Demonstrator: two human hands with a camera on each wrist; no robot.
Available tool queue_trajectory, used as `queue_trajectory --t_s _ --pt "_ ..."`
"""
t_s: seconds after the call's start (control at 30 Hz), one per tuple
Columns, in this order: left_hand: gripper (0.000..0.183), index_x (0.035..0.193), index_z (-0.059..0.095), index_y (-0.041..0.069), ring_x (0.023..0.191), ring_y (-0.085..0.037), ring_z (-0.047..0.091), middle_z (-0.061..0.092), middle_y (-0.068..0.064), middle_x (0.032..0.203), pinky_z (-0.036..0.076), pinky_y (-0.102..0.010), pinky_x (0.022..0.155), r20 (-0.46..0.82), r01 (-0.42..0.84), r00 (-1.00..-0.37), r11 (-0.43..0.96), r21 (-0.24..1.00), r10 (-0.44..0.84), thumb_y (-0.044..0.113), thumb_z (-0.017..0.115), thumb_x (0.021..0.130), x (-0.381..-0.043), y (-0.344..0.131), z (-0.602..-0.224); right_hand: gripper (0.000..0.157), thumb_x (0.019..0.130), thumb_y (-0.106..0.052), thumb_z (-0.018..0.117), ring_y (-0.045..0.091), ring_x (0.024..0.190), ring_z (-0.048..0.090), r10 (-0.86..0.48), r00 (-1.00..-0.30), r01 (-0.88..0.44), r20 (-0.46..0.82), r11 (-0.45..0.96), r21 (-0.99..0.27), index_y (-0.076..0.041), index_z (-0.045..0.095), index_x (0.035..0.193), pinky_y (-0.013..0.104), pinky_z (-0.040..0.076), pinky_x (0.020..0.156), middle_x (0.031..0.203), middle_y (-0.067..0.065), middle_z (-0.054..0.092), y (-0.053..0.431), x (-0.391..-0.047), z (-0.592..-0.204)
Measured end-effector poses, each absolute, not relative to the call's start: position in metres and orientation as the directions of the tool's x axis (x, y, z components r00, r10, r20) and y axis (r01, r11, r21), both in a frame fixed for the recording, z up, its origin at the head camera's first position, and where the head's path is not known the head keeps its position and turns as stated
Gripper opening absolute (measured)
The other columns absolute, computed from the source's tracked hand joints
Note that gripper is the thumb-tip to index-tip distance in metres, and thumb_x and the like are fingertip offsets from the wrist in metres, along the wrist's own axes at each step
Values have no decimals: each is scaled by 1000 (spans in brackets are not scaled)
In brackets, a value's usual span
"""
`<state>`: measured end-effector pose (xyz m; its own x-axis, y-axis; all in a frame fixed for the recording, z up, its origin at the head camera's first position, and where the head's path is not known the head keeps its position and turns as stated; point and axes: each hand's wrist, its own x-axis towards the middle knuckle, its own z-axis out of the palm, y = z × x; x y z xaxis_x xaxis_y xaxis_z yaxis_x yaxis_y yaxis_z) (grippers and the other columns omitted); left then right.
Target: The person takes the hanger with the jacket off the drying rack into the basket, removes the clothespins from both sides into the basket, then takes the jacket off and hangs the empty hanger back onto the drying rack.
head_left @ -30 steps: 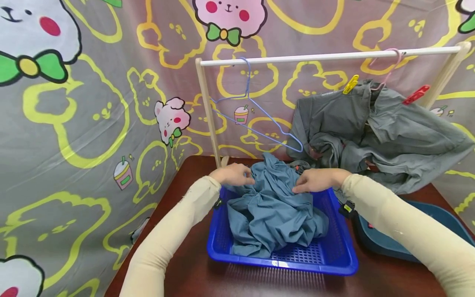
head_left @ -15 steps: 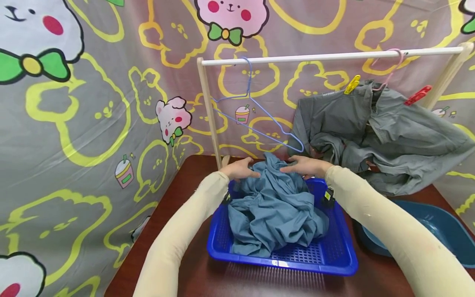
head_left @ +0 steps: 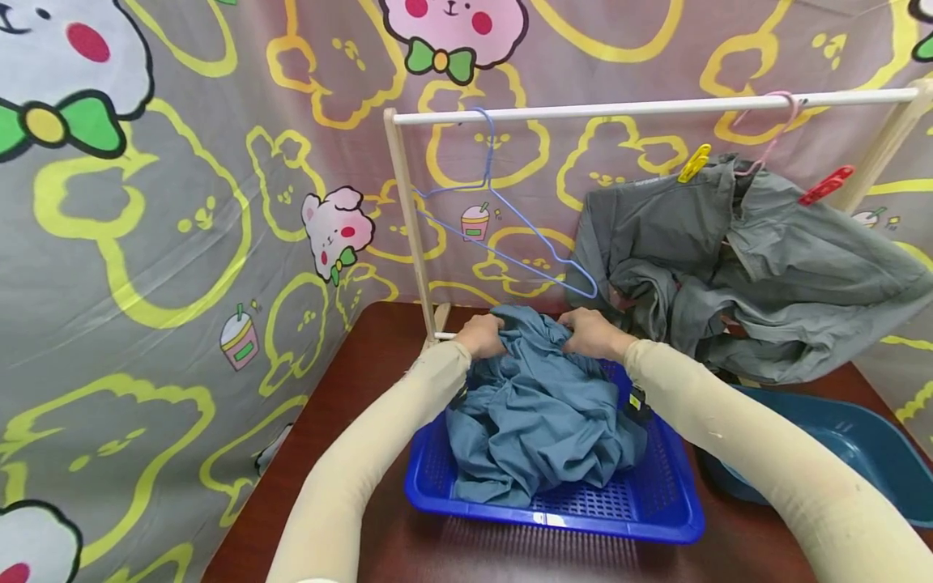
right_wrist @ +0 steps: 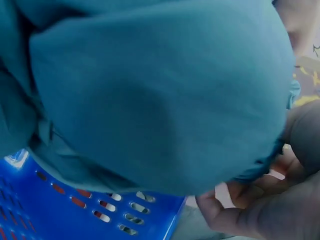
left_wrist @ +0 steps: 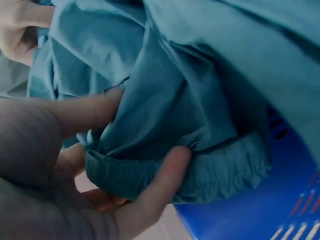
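A blue garment (head_left: 543, 413) lies bunched in a blue plastic basket (head_left: 576, 525). At the far end of the pile my left hand (head_left: 483, 336) grips the cloth on its left side. My right hand (head_left: 592, 334) holds the same cloth on the right, a short way across. In the left wrist view, the left thumb lies on a gathered, stitched band (left_wrist: 220, 172) of the garment, with the other fingers partly behind it. The right wrist view shows the right hand's curled fingers (right_wrist: 215, 210) at the cloth's edge; the fabric hides part of their hold.
A rack with a white rail (head_left: 583, 111) stands behind the basket. From it hang a blue hanger (head_left: 488, 190) and a grey garment (head_left: 773, 267) with a yellow clip (head_left: 695, 163) and a red clip (head_left: 827, 185). A dark blue basin (head_left: 860, 437) sits at the right.
Both hands have moved in toward each other at the garment's far end, from hovering with loose fingers to gripping it. The cloth's top has been gathered up between them.
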<state>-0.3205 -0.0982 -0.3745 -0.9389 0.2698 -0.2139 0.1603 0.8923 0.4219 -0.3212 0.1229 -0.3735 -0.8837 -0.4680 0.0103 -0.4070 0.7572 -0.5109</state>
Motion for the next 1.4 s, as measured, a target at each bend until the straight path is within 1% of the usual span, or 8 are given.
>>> queue_trajectory --t_s 0.13,0.33,0.53,0.67,0.93,1.07,1.23,1.4 --pt "6 86 59 5 50 -18 39 47 -7 71 35 -30 48 -172 137 -955 873 467 242 0 55 86 -326 -101 -380 22 76 -5 70 24 84 60 -520 -850 -488 87 715 -500 -6 70 98 40 46 77 92 6 69 123 -313 -371" --pt "33 121 60 1 49 -15 32 59 -11 99 29 -29 48 -142 128 -963 852 508 230 -3 50 90 -321 -107 -380 17 78 -2 71 13 76 56 -678 -731 -632 82 626 -456 -14 65 88 35 44 72 81 -5 63 126 -300 -370" --pt "16 74 47 6 50 -13 23 29 -3 63 25 -27 49 -35 235 -952 803 547 303 -5 51 84 -312 -116 -375 24 74 -1 75 6 69 48 -777 -625 -748 72 570 -339 -17 58 77 30 41 67 73 -10 56 129 -296 -376" --pt "7 75 61 3 52 -12 35 49 -2 66 33 -25 51 9 307 -928 754 581 371 -3 61 78 -303 -119 -362 26 72 2 74 6 65 45 -806 -590 -777 46 550 -306 -16 56 75 28 40 64 70 -10 54 131 -294 -379" --pt "12 73 62 5 54 -13 34 39 2 58 35 -25 56 -161 541 -734 712 448 660 5 72 81 -275 -117 -356 27 72 5 73 4 69 47 -848 -529 -798 -28 508 -325 -18 63 81 27 41 65 76 -11 57 145 -293 -388" --pt "10 76 65 10 55 -10 42 46 5 59 39 -23 57 -281 555 -700 748 363 656 8 73 82 -267 -113 -372 27 69 7 72 5 67 43 -868 -491 -818 -74 488 -305 -17 63 78 27 41 64 76 -11 57 148 -295 -392" --pt "10 85 68 12 70 -9 53 60 3 75 43 -23 65 -405 553 -681 791 262 610 16 76 81 -265 -109 -382 24 66 -1 74 9 74 53 -882 -451 -865 -139 470 -176 -16 67 83 44 38 92 80 -12 62 145 -291 -392" --pt "10 92 64 11 75 -10 53 60 2 82 43 -24 68 -462 553 -618 769 320 636 13 71 85 -270 -119 -360 23 74 -19 76 9 76 52 -799 -498 -746 -338 593 -303 -17 64 93 37 42 83 83 -12 58 144 -286 -375"
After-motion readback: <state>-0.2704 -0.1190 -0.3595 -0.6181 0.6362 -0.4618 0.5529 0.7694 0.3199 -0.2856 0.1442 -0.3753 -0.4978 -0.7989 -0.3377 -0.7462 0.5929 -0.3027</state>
